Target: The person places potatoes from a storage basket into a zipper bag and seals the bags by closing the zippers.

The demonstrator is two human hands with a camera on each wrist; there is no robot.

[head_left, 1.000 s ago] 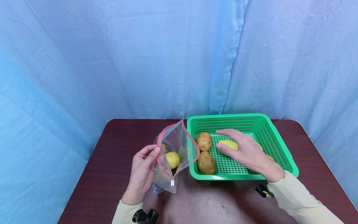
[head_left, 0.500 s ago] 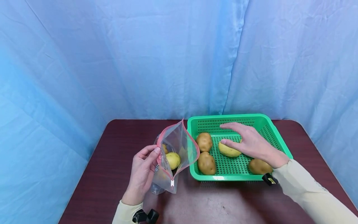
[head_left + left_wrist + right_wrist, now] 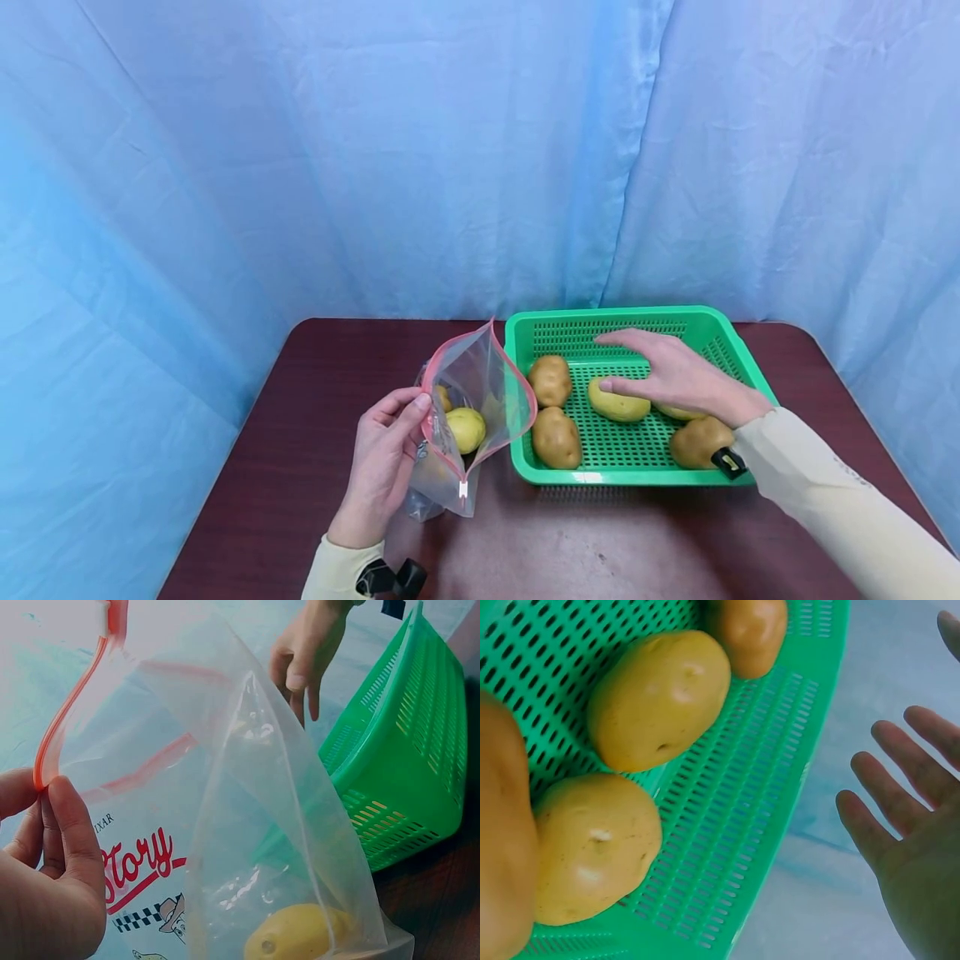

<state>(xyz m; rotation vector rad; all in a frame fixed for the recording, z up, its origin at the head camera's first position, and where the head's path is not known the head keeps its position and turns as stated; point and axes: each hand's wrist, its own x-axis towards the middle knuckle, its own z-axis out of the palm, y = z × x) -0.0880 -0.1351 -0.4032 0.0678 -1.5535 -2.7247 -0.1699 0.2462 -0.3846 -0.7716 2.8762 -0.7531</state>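
My left hand [image 3: 382, 462] pinches the pink rim of a clear zip bag [image 3: 232, 787] between thumb and fingers, and the bag's mouth gapes wide. Inside it lies a smooth yellow, potato-like piece [image 3: 466, 429], with a browner one partly hidden behind. Over the green basket [image 3: 626, 477] hovers my right hand [image 3: 667, 379], fingers spread and holding nothing. Below its thumb rests a yellow potato [image 3: 617, 407]; another yellow potato [image 3: 678, 413] is partly hidden under the hand. In the right wrist view, yellow potatoes [image 3: 660, 701] lie against the basket's slotted wall.
Two brown potatoes [image 3: 557, 437] sit along the basket's left side, and a third brown potato [image 3: 700, 442] is at its front right. The basket stands right of the bag on a dark wooden table [image 3: 300, 417]. Blue curtains [image 3: 450, 167] hang behind.
My right hand has lifted off the yellow potato and drawn slightly right, uncovering more of the potatoes. The left hand and bag stay in place.
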